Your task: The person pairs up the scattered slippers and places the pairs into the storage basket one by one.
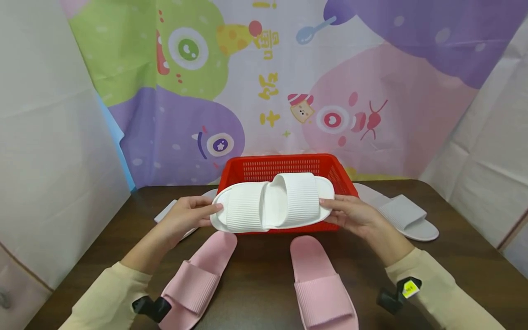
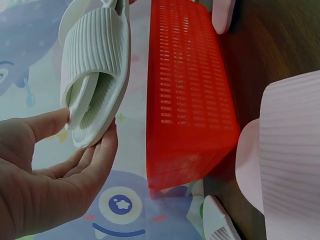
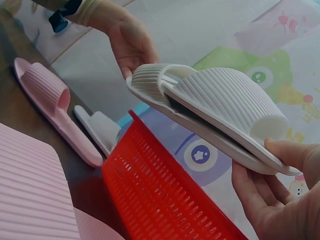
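Observation:
A pair of white slippers (image 1: 243, 208), nested one into the other, is held level in front of the red basket (image 1: 284, 159). My left hand (image 1: 187, 217) pinches one end, thumb on top and fingers beneath. At the opposite end my right hand (image 1: 356, 213) grips with thumb above and fingers below. In the left wrist view, one slipper's end sits inside the ribbed strap of the other white slipper (image 2: 95, 45). The right wrist view has both ribbed straps of the slippers (image 3: 225, 95) facing up, with a narrow dark gap between the soles.
Two pink slippers (image 1: 194, 284) (image 1: 326, 298) lie apart on the dark brown table (image 1: 260, 284), in front of the basket. A pale grey slipper (image 1: 402, 211) lies right of the basket; another (image 1: 165, 211) is partly hidden behind my left hand. A cartoon-printed cloth (image 1: 268, 114) hangs behind.

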`<state>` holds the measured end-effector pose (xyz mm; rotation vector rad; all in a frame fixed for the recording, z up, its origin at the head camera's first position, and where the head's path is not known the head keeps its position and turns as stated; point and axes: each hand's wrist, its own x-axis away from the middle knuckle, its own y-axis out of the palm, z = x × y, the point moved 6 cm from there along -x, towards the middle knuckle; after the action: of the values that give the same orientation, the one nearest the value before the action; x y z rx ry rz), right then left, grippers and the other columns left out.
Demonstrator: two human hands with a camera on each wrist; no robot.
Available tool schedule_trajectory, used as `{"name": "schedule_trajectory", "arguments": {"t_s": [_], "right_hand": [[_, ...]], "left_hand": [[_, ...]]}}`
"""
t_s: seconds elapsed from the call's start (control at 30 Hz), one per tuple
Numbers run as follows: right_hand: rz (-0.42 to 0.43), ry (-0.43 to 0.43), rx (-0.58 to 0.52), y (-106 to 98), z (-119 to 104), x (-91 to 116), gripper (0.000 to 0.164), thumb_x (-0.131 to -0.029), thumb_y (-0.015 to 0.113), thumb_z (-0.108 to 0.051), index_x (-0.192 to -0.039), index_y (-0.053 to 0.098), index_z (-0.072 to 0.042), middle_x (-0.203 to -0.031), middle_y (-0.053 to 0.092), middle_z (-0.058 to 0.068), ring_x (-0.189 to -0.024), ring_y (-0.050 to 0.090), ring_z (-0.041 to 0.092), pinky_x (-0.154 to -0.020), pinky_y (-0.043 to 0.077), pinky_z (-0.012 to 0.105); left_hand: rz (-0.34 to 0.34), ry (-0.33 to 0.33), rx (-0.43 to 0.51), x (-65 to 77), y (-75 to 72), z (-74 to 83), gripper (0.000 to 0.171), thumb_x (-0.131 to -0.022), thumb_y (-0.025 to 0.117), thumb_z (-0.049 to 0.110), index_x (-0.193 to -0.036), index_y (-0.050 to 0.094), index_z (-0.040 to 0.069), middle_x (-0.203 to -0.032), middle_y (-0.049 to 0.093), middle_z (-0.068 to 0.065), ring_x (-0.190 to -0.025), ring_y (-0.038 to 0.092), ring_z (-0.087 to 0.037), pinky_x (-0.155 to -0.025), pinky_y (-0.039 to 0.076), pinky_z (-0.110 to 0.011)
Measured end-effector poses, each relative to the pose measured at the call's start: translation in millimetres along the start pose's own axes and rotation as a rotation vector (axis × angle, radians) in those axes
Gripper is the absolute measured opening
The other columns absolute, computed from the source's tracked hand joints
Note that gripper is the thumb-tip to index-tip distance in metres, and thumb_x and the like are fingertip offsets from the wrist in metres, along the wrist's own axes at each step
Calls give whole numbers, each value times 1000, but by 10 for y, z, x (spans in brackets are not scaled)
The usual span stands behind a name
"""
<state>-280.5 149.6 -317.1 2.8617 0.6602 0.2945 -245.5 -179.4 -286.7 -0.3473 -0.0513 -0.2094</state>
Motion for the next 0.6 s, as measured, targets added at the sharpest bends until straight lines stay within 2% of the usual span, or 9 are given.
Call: {"name": "schedule_trajectory", "arguments": {"t_s": [0.43, 0.6], "right_hand": [[3, 36, -10, -47, 35, -37, 9, -95, 58, -19, -103, 61, -16, -96, 67, -4, -90, 68, 12, -82, 58, 25], [29, 53, 5, -81, 52, -57, 16, -95, 59, -22, -109, 58, -15, -97, 66, -5, -91, 68, 12, -83, 58, 26]], "left_hand": [[-35, -15, 78, -1, 46, -60, 50, -92, 62, 25, -124, 53, -11, -96, 68, 1, -86, 68, -10, -86, 57, -28], [-32, -23, 89, 1, 57, -52, 49, -92, 63, 25, -124, 53, -11, -95, 68, 2, -86, 68, -10, -85, 57, -27]]}}
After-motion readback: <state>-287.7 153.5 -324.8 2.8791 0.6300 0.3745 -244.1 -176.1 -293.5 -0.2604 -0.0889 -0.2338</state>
